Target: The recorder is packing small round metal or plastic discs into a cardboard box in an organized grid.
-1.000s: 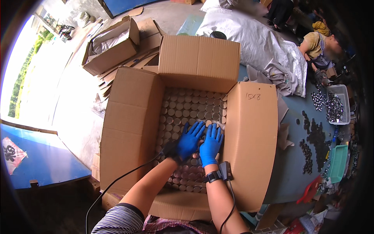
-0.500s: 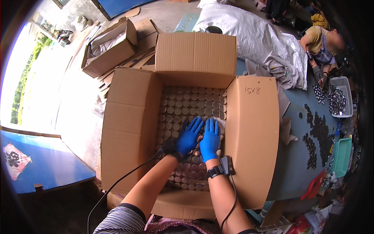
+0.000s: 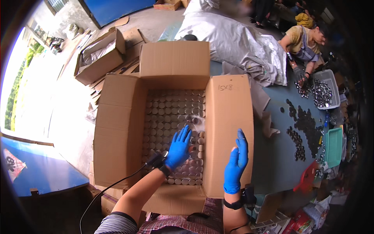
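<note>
An open cardboard box point(image 3: 174, 58) stands before me, its flaps folded outward. Rows of round, flat-topped metal pieces point(image 3: 161, 111) fill its bottom; a shiny patch, perhaps clear plastic film point(image 3: 198, 124), lies over some of them. My left hand point(image 3: 179, 149), in a blue glove, rests palm down on the pieces with its fingers stretched out. Over the right flap point(image 3: 222, 117) is my right hand point(image 3: 236, 163), also blue-gloved. It is turned edge-on, fingers straight and thumb up, holding nothing that I can see.
Another long carton point(image 3: 99, 58) lies at the far left. A large white sack point(image 3: 237, 43) stretches behind the box. On the blue-grey table point(image 3: 272, 156) are dark round pieces point(image 3: 306, 124), a white basket point(image 3: 329, 91) and a green tray point(image 3: 334, 147). A co-worker point(image 3: 302, 46) handles small parts there.
My right hand has come up off the metal pieces and moved right, over the flap. My left hand stays on the pieces. The whole view has shifted, with the box now further left.
</note>
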`<move>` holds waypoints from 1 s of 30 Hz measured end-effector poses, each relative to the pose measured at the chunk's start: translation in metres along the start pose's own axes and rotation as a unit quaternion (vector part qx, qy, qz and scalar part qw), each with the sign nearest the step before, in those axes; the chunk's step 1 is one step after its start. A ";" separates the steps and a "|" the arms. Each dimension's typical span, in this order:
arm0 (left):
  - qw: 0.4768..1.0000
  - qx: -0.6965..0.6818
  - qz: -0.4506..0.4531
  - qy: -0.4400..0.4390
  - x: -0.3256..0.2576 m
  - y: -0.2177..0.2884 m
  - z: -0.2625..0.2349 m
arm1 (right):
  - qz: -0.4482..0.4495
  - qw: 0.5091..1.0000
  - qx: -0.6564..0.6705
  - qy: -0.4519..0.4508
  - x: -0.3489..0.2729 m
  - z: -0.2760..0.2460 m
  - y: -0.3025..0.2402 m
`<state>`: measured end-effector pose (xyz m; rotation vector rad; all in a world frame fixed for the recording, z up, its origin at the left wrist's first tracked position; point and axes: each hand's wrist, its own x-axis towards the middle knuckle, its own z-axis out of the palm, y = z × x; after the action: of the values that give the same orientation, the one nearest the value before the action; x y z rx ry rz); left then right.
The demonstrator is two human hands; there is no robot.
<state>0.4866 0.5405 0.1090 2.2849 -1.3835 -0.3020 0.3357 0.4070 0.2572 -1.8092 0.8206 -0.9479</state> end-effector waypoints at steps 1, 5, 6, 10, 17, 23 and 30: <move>0.999 -0.046 0.011 0.013 0.002 0.020 -0.004 | 0.001 0.999 -0.029 0.042 0.001 -0.034 0.009; 0.989 -0.119 0.026 0.081 0.009 0.092 -0.036 | 0.073 0.983 0.004 0.171 0.012 -0.132 0.094; 0.986 -0.123 0.049 0.097 0.019 0.120 -0.041 | 0.089 0.975 -0.002 0.202 0.014 -0.160 0.124; 0.975 -0.159 0.128 0.089 0.061 0.244 -0.045 | 0.131 0.927 -0.118 0.330 0.008 -0.283 0.262; 0.950 -0.274 0.147 -0.029 0.163 0.419 0.073 | 0.180 0.806 -0.432 0.363 0.040 -0.448 0.426; 0.974 -0.185 0.108 -0.068 0.259 0.458 0.263 | 0.180 0.804 -0.495 0.277 0.083 -0.483 0.447; 0.992 -0.050 0.112 -0.039 0.327 0.480 0.369 | 0.180 0.839 -0.470 0.206 0.079 -0.476 0.469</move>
<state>0.1163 -0.0343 0.0318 2.0343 -1.6087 -0.3821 -0.1027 -0.0270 -0.0127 -2.1150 2.1012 -0.7222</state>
